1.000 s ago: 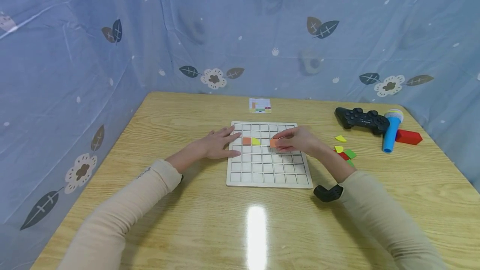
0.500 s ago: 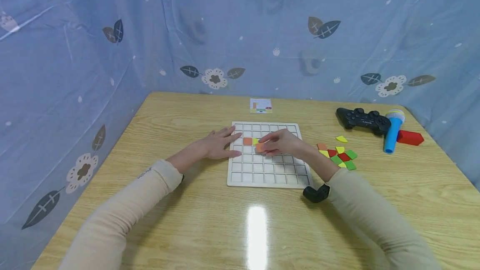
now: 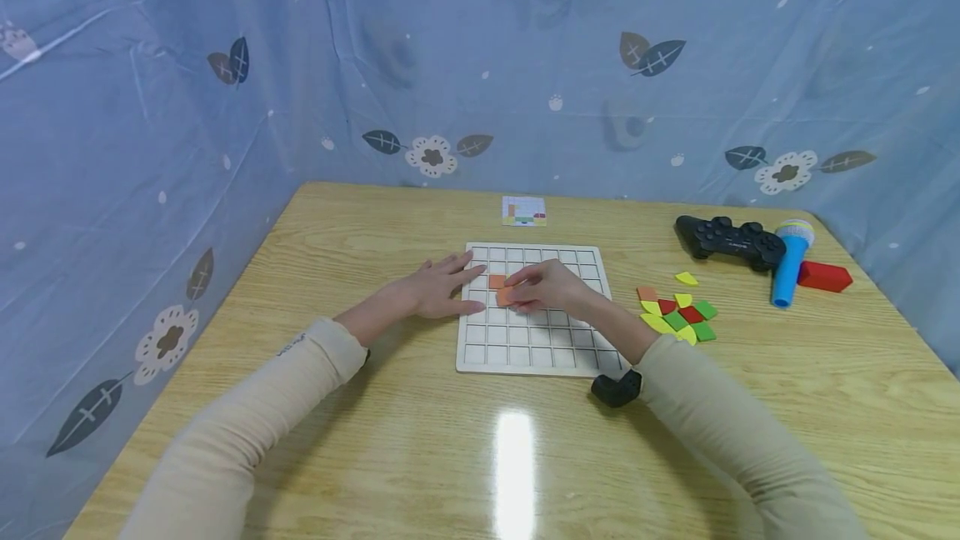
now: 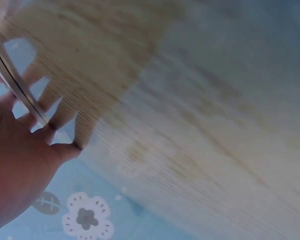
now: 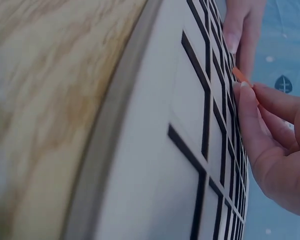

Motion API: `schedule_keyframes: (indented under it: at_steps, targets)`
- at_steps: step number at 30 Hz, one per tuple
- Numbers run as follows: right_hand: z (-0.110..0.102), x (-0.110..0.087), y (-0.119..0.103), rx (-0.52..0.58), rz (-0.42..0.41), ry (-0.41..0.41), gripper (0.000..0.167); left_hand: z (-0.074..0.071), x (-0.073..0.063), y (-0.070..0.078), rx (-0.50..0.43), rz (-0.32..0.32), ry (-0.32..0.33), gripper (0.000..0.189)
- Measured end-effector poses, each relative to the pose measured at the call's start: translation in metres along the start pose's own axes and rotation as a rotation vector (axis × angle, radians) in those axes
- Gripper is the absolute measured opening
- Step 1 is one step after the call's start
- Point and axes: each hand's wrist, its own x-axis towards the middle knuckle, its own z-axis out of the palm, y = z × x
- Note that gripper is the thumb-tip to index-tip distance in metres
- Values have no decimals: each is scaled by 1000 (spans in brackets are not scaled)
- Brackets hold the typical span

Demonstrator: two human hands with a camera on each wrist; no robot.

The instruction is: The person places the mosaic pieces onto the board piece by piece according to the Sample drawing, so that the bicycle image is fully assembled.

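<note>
A white grid board [image 3: 540, 359] lies on the table. My right hand [image 3: 552, 286] pinches an orange square tile [image 3: 506, 297] between thumb and fingers, low over the left part of the grid; the right wrist view shows the same orange tile [image 5: 241, 76] at the fingertips. Just behind it, another orange tile [image 3: 497, 282] lies in a cell. The yellow tile beside that one is hidden by the right hand. My left hand [image 3: 438, 288] rests with spread, straight fingers on the board's left edge; in the left wrist view, the left hand [image 4: 25, 150] lies against that edge.
To the right lies a loose group of green, red, yellow and orange tiles [image 3: 675, 317]. A black game controller [image 3: 729, 242], a blue toy microphone [image 3: 787, 272] and a red block [image 3: 823, 277] are farther right. Behind the board is a printed pattern card [image 3: 523, 211].
My right hand has carried the orange tile leftward across the board and slightly nearer, covering the yellow tile. More loose tiles at the right have come into sight. The left hand stays in place.
</note>
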Motion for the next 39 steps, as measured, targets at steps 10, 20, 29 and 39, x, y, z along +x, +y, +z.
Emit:
schedule_keyframes:
  at_steps: [10, 20, 29, 39]
  targets:
    - [10, 6, -2, -82, 8, 77, 25, -1, 1, 0, 10, -2, -6, 79]
    - [12, 4, -5, -212, -41, 81, 19, -1, 0, 1, 9, -2, -10, 79]
    - [10, 2, -7, -204, -66, 48, 27, -1, 0, 1, 13, -2, -10, 79]
    - [-4, -2, -1, -44, -33, -38, 36, 0, 0, 1, 11, 2, 1, 80]
